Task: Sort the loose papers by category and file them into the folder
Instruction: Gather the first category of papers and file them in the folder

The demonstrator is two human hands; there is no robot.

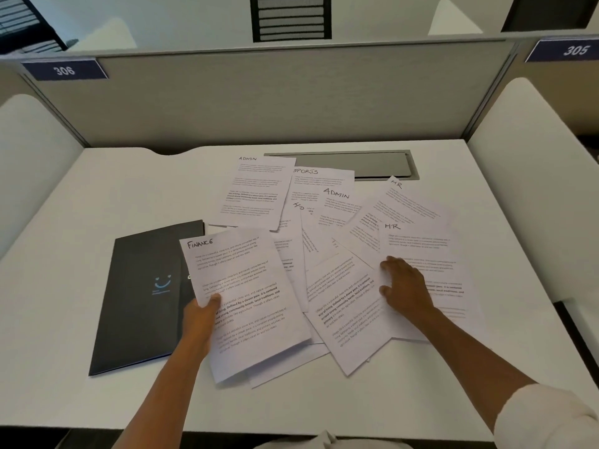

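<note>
Left hand [202, 314]: forearm bare, reaching forward from lower left; thumb on top, fingers hidden beneath, pinching a sheet's left edge. Right hand [403, 286]: forearm bare, rolled white sleeve [547, 419] near the elbow, reaching in from lower right; palm down, fingers spread and lightly bent, fingertips pressing paper. Hands apart.

Head camera looks steeply down, close over the desk [97, 367]

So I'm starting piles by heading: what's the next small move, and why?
Probably lift the FINANCE sheet, which the left hand already pinches, and set it on bare desk. It overlaps the closed black folder; the right hand rests on the HR sheet.
</note>
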